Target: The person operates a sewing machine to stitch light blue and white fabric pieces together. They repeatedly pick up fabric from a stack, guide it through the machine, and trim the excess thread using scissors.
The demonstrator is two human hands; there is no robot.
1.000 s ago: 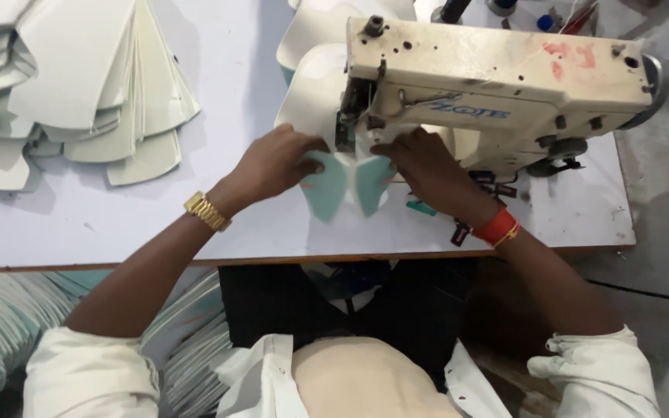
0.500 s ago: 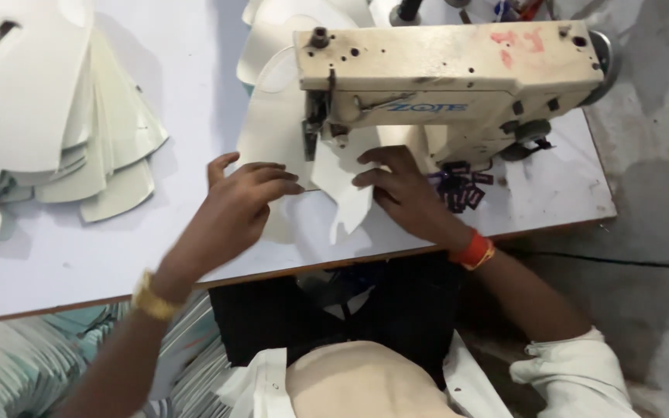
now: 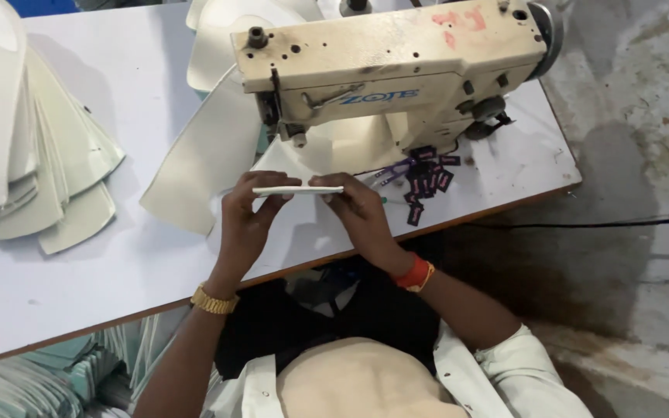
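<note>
A worker holds a thin white cut piece (image 3: 297,190) edge-on between both hands in front of a cream sewing machine (image 3: 396,66).

The left hand (image 3: 248,213) pinches the piece's left end with fingers closed on it; the right hand (image 3: 354,205) grips the right end likewise, just below the machine's needle end. Small dark labels (image 3: 427,182) lie scattered under the machine's right side. A fanned stack of pale cut panels (image 3: 36,166) rests well to the machine's left on the white table (image 3: 118,85).
</note>
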